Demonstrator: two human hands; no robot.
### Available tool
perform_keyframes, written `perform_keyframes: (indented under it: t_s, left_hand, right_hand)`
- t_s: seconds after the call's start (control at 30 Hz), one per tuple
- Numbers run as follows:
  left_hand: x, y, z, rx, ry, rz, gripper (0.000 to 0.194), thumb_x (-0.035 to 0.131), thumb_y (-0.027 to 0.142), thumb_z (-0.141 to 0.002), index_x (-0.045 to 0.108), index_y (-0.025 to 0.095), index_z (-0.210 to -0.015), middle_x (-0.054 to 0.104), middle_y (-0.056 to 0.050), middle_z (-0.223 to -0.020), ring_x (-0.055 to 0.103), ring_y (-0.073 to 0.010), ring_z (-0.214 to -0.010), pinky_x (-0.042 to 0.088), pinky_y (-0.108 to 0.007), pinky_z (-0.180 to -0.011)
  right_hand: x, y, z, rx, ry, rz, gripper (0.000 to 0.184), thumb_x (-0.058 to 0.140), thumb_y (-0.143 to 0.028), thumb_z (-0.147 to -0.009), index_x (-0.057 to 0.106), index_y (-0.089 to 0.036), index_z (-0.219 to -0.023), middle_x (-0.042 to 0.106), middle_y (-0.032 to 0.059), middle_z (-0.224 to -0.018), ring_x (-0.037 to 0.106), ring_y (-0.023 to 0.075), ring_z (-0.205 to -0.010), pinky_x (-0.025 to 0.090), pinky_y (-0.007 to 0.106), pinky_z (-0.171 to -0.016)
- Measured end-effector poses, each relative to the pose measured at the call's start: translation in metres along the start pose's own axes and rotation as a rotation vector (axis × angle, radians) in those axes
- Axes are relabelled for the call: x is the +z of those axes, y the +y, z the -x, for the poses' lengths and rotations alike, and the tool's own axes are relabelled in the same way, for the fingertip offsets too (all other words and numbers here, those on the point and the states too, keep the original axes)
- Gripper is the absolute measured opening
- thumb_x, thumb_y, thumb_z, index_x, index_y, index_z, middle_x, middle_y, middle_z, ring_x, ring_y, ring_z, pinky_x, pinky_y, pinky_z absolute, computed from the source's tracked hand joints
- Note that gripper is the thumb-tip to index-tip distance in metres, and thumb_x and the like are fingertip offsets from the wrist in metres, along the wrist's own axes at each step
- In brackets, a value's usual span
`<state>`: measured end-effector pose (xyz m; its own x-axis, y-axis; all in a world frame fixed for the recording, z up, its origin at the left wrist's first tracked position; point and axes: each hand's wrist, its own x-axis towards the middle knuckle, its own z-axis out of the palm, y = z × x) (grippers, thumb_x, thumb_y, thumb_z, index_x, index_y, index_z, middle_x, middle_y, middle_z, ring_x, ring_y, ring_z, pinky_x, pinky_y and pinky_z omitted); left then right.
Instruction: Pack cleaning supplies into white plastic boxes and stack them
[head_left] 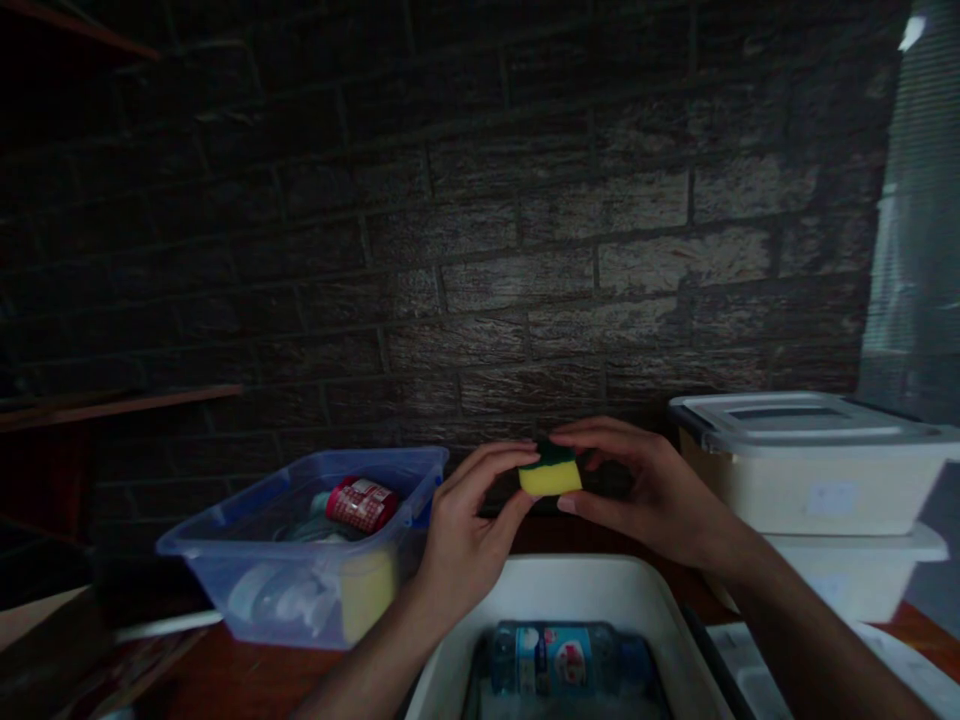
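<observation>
The sponge (551, 477) is a small block, bright yellow foam below with a dark green scrubbing layer on top. It is held up above the far rim of a white tub (577, 572), its yellow side facing the camera. The left hand (469, 525) pinches its left end, fingertips on the green layer and thumb at the lower edge. The right hand (649, 485) grips the other end, thumb at the lower right corner and fingers over the top.

The tub stands on a reddish-brown wooden table (247, 680), and a plastic bottle (562, 660) with a blue label lies on its side in it. To the left is a clear bluish bin (300, 548) with a red container (363, 503) in it. To the right, two lidded boxes (817, 490) are stacked. Behind everything runs a dark brick wall (525, 250), with wooden shelves (150, 402) at the left and pale blinds (911, 220) at the right.

The room is dim. The tub's near end is cut off by the lower edge of the view. A yellow item (367, 595) shows blurrily through the bin's wall; it may be another sponge.
</observation>
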<state>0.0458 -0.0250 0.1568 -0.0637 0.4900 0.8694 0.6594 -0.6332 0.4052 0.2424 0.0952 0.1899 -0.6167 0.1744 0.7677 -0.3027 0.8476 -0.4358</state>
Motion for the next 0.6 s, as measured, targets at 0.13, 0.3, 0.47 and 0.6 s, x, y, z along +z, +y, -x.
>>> perform_keyframes:
  t_s: [0.13, 0.3, 0.47, 0.6]
  left_hand:
    - [0.007, 0.0, -0.001, -0.063, 0.026, 0.175, 0.024, 0.067, 0.019, -0.094, 0.064, 0.022, -0.118, 0.065, -0.011, -0.128, 0.063, -0.0237, -0.123, 0.053, -0.043, -0.107]
    - [0.008, 0.007, -0.003, -0.137, -0.01, 0.286, 0.025, 0.067, 0.023, -0.094, 0.055, 0.023, -0.117, 0.066, -0.009, -0.123, 0.066, -0.0208, -0.116, 0.056, -0.036, -0.1]
    - [0.003, 0.01, 0.0, -0.166, -0.091, 0.225, 0.037, 0.069, 0.023, -0.093, 0.054, 0.024, -0.127, 0.064, -0.009, -0.126, 0.063, -0.0219, -0.119, 0.053, -0.035, -0.101]
    - [0.003, 0.008, -0.002, -0.231, -0.086, 0.255, 0.032, 0.07, 0.025, -0.093, 0.06, 0.023, -0.124, 0.07, -0.006, -0.116, 0.068, -0.0187, -0.106, 0.055, -0.03, -0.093]
  right_hand:
    - [0.0, 0.001, 0.0, -0.031, 0.036, 0.051, 0.051, 0.083, -0.038, -0.083, 0.07, -0.029, -0.131, 0.065, 0.0075, -0.135, 0.06, 0.0265, -0.126, 0.048, 0.042, -0.108]
    - [0.002, 0.008, 0.001, 0.001, 0.051, 0.051, 0.045, 0.08, -0.037, -0.086, 0.071, -0.028, -0.129, 0.07, 0.0077, -0.128, 0.065, 0.0262, -0.117, 0.054, 0.04, -0.099]
    - [0.005, 0.01, 0.003, 0.056, -0.013, 0.02, 0.038, 0.075, -0.034, -0.091, 0.071, -0.026, -0.127, 0.073, 0.0068, -0.118, 0.07, 0.023, -0.1, 0.058, 0.033, -0.082]
    - [0.008, 0.009, 0.005, 0.129, -0.014, -0.037, 0.042, 0.075, -0.038, -0.091, 0.069, -0.027, -0.131, 0.073, 0.0063, -0.115, 0.07, 0.0226, -0.096, 0.058, 0.034, -0.079]
